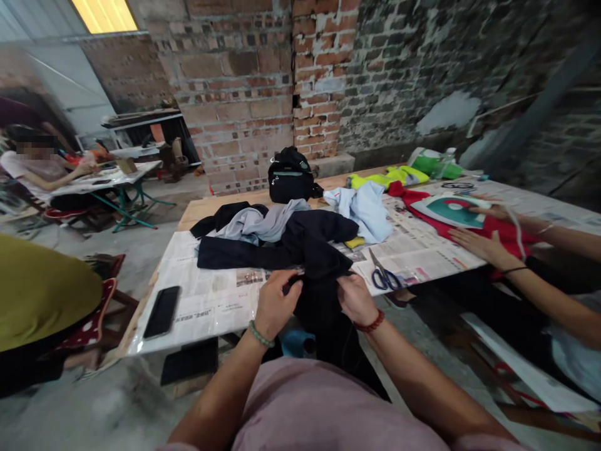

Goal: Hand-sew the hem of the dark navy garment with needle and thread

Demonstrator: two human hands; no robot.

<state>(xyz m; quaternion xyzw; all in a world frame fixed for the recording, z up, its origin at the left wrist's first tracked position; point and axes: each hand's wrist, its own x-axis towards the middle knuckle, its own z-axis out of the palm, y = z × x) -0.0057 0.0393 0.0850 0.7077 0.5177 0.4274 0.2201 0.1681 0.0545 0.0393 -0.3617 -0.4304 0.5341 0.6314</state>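
A dark navy garment (pixel 323 235) lies across the near edge of the newspaper-covered table (pixel 206 319) and hangs down over it. My left hand (pixel 277 300) is closed on the cloth at the left side of the hanging part. On the right side, my right hand (pixel 357 299) pinches the same cloth between thumb and fingers. Just right of that hand rest scissors (pixel 385 277) with dark handles. Behind the dark cloth, a grey garment (pixel 263 222) is bunched up, and a light blue garment (pixel 364 210) lies to its right.
A black phone (pixel 162 311) lies at the table's left corner. A black bag (pixel 290 176) stands at the back. To the right, a co-worker's hands rest by a green and white iron (pixel 451 211) on red cloth (pixel 504 233). A yellow-green vest (pixel 389 178) lies behind.
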